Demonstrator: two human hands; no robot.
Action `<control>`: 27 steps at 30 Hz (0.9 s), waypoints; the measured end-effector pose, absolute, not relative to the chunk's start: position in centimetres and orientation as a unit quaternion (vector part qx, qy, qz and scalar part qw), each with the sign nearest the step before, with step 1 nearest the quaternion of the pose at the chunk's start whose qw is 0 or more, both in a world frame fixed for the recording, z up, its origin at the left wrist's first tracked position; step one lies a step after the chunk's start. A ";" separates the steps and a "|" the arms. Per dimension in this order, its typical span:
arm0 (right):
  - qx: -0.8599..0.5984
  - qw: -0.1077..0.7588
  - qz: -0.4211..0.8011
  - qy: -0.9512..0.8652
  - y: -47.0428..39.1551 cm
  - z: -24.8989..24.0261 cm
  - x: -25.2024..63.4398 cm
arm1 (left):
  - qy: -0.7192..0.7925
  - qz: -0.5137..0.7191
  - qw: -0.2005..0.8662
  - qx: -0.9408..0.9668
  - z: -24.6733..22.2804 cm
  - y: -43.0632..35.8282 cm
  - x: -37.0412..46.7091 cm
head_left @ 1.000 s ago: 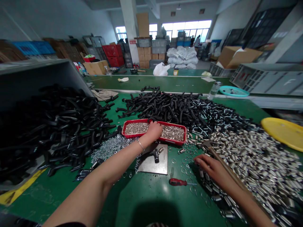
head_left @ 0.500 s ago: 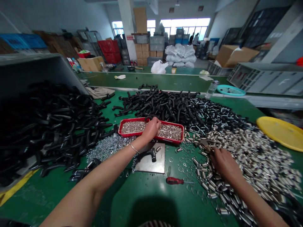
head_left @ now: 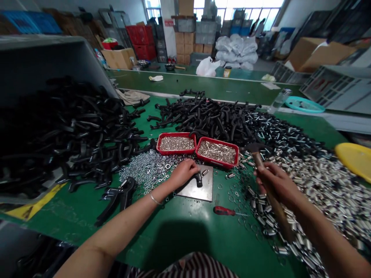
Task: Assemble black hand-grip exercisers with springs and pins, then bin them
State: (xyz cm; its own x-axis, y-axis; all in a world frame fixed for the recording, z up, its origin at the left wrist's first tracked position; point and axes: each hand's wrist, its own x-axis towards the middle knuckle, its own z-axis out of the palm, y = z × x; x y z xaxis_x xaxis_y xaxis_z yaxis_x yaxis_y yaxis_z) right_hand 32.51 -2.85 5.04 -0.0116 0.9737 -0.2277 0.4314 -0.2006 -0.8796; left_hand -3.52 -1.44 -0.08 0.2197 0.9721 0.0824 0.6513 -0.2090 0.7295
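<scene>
A long green worktable [head_left: 232, 241] carries everything near the hands. On its left, a large grey plastic bin [head_left: 58, 41] lies tipped on its side, loaded with curved black handles [head_left: 95, 119] that spill from its mouth. A heap of shiny silver metal cylinders [head_left: 321, 189] spreads over the right side, next to a broad mound of black pieces [head_left: 208, 116] behind the trays. A round yellow plastic tray [head_left: 353, 160] sits at the right edge.

The right hand [head_left: 278, 179] has its fingers wrapped around the shaft of a dark-headed hammer with a wooden handle [head_left: 271, 195], beside the cylinders. Farther back, a round turquoise plastic dish [head_left: 319, 110] holds a few dark bits.

Two red rectangular plastic trays stand end to end: the left red tray [head_left: 176, 153] is full of tiny silver pieces, the right red tray [head_left: 217, 163] of slim silver pins.

Before them, a square metal plate [head_left: 191, 193] bears a black T-ended piece [head_left: 199, 180]. The left hand [head_left: 184, 173] is at this piece, fingers bent inward; whether they clamp it, I cannot tell. A red-handled screwdriver [head_left: 224, 211] lies near the plate, and one small silver cylinder [head_left: 205, 172] rests on it.
</scene>
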 end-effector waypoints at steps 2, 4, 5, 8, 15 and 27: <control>-0.569 0.316 0.540 -0.534 -4.7 5.2 29.3 | 0.572 0.259 0.274 0.728 -0.5 -1.2 -2.8; -0.550 0.296 0.563 -0.541 -6.0 4.8 27.0 | 0.586 0.233 0.261 0.731 -0.7 -1.2 -2.3; -0.550 0.282 0.558 -0.553 -6.4 4.4 26.2 | 0.591 0.220 0.249 0.735 -0.6 -1.3 -2.1; -0.544 0.241 0.520 -0.613 -6.8 3.3 25.3 | 0.567 0.177 0.165 0.787 -0.3 -1.4 -1.8; -0.476 0.202 0.371 -0.771 -6.8 3.6 24.5 | 0.484 0.138 0.062 0.862 0.3 -2.6 -2.6; -0.475 0.194 0.334 -0.790 -5.3 1.7 23.6 | 0.514 0.184 0.223 0.808 -0.7 -5.3 -3.5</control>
State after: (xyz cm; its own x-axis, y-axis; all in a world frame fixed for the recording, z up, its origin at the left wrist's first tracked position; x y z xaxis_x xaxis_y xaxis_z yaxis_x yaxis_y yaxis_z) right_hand 23.59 -5.26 1.74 -0.4727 0.8812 -0.0103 0.6217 0.3251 -0.7126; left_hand -3.52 -5.25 -0.67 0.4043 0.9121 0.0677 0.7484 -0.3725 0.5487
